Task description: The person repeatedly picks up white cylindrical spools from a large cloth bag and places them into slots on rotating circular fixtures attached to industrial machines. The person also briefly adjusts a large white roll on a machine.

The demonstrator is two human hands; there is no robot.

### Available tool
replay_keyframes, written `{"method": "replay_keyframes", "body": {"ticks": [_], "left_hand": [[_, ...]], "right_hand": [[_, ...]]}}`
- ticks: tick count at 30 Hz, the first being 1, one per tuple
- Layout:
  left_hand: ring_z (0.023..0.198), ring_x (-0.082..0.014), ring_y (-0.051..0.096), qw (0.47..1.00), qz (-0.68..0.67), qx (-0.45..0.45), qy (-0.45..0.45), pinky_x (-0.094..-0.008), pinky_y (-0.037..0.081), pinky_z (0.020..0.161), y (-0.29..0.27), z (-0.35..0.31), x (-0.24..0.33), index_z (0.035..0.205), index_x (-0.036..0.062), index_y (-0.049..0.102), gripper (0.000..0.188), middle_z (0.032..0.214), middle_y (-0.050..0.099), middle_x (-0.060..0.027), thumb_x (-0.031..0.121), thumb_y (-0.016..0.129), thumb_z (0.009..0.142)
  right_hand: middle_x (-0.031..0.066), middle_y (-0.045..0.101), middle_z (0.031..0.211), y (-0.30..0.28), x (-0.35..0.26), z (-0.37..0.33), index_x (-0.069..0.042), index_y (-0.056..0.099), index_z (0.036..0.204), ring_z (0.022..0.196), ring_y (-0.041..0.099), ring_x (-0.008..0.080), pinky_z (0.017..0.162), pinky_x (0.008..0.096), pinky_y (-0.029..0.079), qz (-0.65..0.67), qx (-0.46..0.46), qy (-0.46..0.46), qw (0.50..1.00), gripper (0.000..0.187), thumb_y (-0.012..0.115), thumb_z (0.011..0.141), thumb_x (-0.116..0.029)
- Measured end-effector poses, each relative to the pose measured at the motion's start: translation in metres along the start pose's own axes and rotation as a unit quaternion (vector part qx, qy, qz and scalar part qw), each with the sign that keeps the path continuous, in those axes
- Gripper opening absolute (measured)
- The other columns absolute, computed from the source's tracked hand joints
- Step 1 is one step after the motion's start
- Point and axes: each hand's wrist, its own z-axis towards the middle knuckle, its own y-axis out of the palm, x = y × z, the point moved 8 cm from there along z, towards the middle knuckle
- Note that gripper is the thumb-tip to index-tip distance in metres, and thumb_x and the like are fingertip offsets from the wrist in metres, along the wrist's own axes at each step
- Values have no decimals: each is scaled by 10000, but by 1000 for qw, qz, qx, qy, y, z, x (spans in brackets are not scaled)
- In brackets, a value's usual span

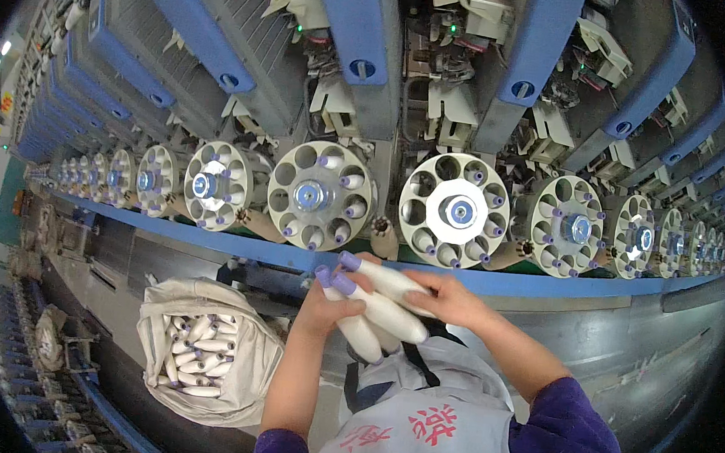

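In front of my body, my left hand [329,307] is wrapped around a bunch of white yarn bobbins [388,315] with purple tube ends. Their purple tips point up and to the left, and their thick yarn ends slant down to the right. My right hand [449,300] has its fingers closed on the thick end of the uppermost bobbin [385,281], which lies against the bunch. Just beyond my hands stand two round bobbin magazines, a left one [281,174] and a right one [413,184], each with bobbins in some of its pockets.
At lower left, a cream cloth bag [255,350] gapes, holding many loose bobbins [215,345]. A blue rail [545,283] runs along the machine below a long row of magazines. Grey and blue winding units [366,22] rise behind them. A metal surface [593,330] lies at right.
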Motion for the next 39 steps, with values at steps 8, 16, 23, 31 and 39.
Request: {"method": "replay_keyframes", "body": {"ticks": [8, 16, 23, 31, 39], "left_hand": [[1008, -206, 573, 996, -2, 93, -9, -337, 464, 847, 36, 83, 11, 941, 3, 645, 344, 1217, 546, -95, 83, 753, 624], [880, -134, 606, 959, 259, 109, -14, -284, 485, 809, 18, 161, 6, 1167, 30, 586, 525, 1079, 622, -44, 79, 748, 670], [936, -100, 585, 973, 186, 134, -24, -273, 474, 852, -5, 190, -23, 1309, 45, 494, 660, 1005, 663, -20, 40, 757, 704], [919, -240, 623, 959, -129, 227, -110, -405, 525, 836, -58, 143, -39, 1084, 25, 599, 233, 1021, 625, -112, 41, 655, 859], [952, -265, 609, 886, -218, 381, -151, -422, 503, 867, -90, 123, -68, 1115, -14, 594, 274, 1041, 619, -113, 92, 662, 872]], "right_hand": [[153, 671, 877, -84, -45, 46, -27, 653, 1087, 784, 651, 244, 714, 337, 490, 61, 201, -214, 954, 304, 628, 866, -234], [198, 589, 789, -156, -76, 129, 39, 559, 820, 738, 566, 357, 690, 407, 445, -73, 239, -333, 909, 255, 512, 918, -191], [76, 615, 1062, -182, -39, 147, 40, 602, 1057, 972, 558, 173, 899, 306, 424, 138, 198, -280, 929, 285, 517, 966, -216], [105, 623, 1017, -136, -34, 99, 10, 633, 1090, 847, 580, 233, 795, 302, 465, -158, 232, -172, 944, 358, 708, 842, -237], [139, 624, 844, -92, -30, 136, 33, 656, 836, 771, 582, 314, 761, 350, 450, -103, 321, -241, 910, 139, 676, 801, -101]]}}
